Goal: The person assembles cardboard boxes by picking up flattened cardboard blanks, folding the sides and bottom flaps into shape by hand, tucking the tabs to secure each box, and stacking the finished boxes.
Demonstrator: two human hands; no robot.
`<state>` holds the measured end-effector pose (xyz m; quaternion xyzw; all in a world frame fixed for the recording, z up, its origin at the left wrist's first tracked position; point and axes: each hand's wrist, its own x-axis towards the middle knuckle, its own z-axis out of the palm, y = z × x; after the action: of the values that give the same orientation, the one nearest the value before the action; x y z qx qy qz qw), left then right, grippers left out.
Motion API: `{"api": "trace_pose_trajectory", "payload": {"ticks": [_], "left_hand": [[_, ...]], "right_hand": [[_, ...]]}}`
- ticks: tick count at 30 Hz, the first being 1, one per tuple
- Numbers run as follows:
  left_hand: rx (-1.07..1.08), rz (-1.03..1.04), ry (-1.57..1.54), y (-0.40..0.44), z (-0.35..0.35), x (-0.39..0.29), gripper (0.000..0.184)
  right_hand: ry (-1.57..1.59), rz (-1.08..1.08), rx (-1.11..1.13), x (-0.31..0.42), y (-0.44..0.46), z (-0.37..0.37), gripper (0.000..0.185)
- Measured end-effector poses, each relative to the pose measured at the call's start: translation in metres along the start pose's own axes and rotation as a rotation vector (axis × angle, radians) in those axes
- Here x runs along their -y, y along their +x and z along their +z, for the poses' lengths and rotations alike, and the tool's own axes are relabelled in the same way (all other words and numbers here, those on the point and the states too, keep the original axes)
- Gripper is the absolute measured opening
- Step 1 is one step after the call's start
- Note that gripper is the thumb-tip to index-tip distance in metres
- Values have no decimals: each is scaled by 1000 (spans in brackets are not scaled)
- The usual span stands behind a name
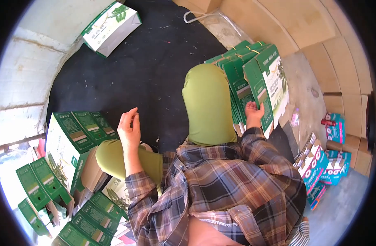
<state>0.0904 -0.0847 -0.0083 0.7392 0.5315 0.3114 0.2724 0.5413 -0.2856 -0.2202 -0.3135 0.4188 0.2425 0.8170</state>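
My left hand (129, 128) is raised over the black floor mat beside my left knee, its fingers loosely bent and apart, with nothing visible in them. Nearest to it are green and white cartons (79, 133) standing on the left. My right hand (254, 113) is at the stack of flattened green cartons (237, 76), right of my other knee. Its palm faces up, with thumb and fingers apart, close against the front flattened carton (274, 84). Whether it touches that carton I cannot tell.
A closed green and white carton (112, 30) lies at the far edge of the black mat (155, 49). More green cartons (99, 217) stand at lower left. Brown cardboard boxes (325, 65) line the right side, near teal printed packs (315, 164). A white strap (208, 15) lies at the top.
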Motion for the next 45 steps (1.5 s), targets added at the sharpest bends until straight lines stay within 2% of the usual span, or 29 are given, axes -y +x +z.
{"api": "trace_pose_trajectory", "payload": {"ticks": [5, 8, 16, 22, 24, 26, 32, 34, 38, 40, 42, 44, 45], "left_hand": [[6, -19, -22, 0, -2, -2, 19], [-2, 8, -20, 1, -3, -6, 20], [-76, -12, -114, 1, -15, -9, 21], [-270, -95, -362, 7, -26, 9, 20], [-327, -103, -398, 8, -36, 9, 20], [-361, -149, -486, 9, -47, 8, 20], [-380, -189, -447, 24, -77, 15, 21], [-401, -209, -408, 33, -87, 19, 21], [-514, -239, -433, 47, -105, 36, 24], [-542, -282, -428, 50, -114, 53, 30], [-697, -385, -525, 51, -119, 69, 36], [-736, -496, -590, 49, -128, 76, 59], [-788, -480, -647, 50, -132, 80, 63]], "right_hand": [[-38, -123, 91, -7, -33, 56, 33], [-102, -180, 254, -13, -73, 110, 30], [-265, -102, 534, -63, -186, 177, 26], [-744, 93, 968, -120, -240, 205, 28], [-1010, 13, 1051, -143, -264, 222, 35], [-1135, -63, 1157, -166, -282, 239, 42], [-1126, -118, 1243, -236, -276, 283, 35], [-1071, -179, 1357, -252, -280, 291, 35], [-1078, -145, 1541, -245, -277, 294, 32], [-1110, -176, 1595, -235, -268, 298, 31], [-1155, -144, 1676, -217, -267, 306, 30], [-1201, -116, 1711, -204, -261, 310, 30], [-1242, -90, 1736, -200, -257, 312, 30]]}}
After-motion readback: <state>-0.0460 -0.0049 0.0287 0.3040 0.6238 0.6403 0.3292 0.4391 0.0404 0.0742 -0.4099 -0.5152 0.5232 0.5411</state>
